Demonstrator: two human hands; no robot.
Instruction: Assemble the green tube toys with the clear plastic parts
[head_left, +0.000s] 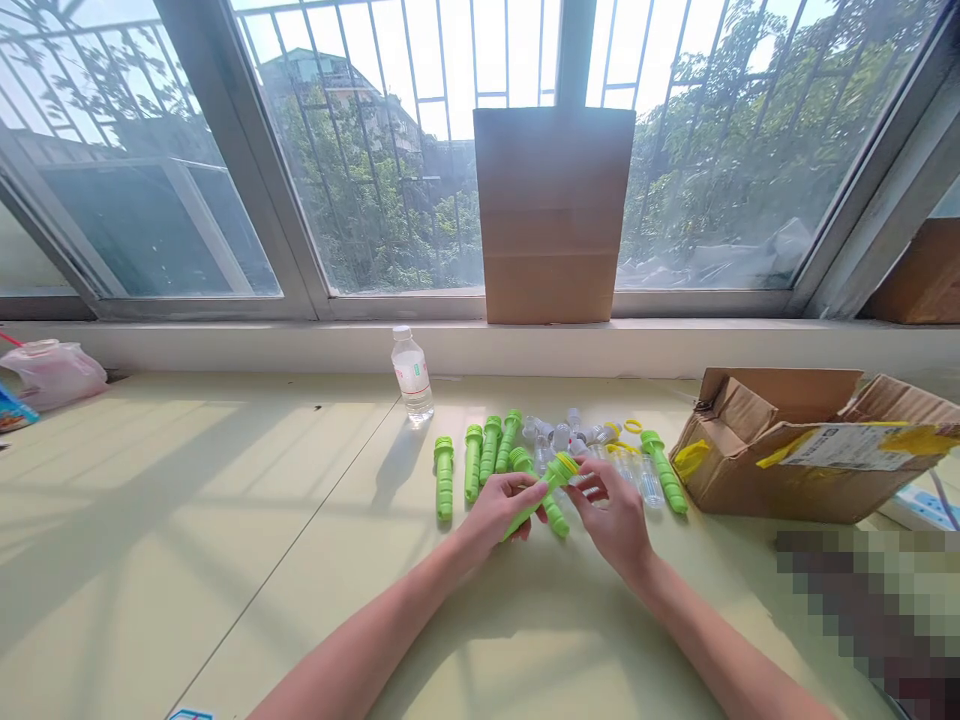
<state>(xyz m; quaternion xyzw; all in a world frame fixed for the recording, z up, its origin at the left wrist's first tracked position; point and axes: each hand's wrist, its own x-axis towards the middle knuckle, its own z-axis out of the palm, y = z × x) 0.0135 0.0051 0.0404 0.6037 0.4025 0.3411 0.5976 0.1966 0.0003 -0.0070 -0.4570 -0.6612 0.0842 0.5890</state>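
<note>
A green ribbed tube (pixel 553 478) is held at a slant, its wider capped end up and to the right. My left hand (pixel 501 512) is wrapped round its lower part. The fingers of my right hand (pixel 611 510) are bent at the capped end, around a yellow ring (pixel 571 461); the fingertips are partly hidden. Several similar green tubes (pixel 444 480) lie to the left, and one (pixel 556 517) lies behind my hands. Clear plastic pieces (pixel 649 483) and yellow rings (pixel 633 426) are scattered behind and to the right, beside another green tube (pixel 665 473).
A water bottle (pixel 412 378) stands behind the tubes. At the right sits an open cardboard box (pixel 795 480) with yellow tape. A cardboard sheet (pixel 553 215) leans on the window. A pink plastic bag (pixel 56 374) is at the far left, and a white power strip (pixel 922 507) at the right.
</note>
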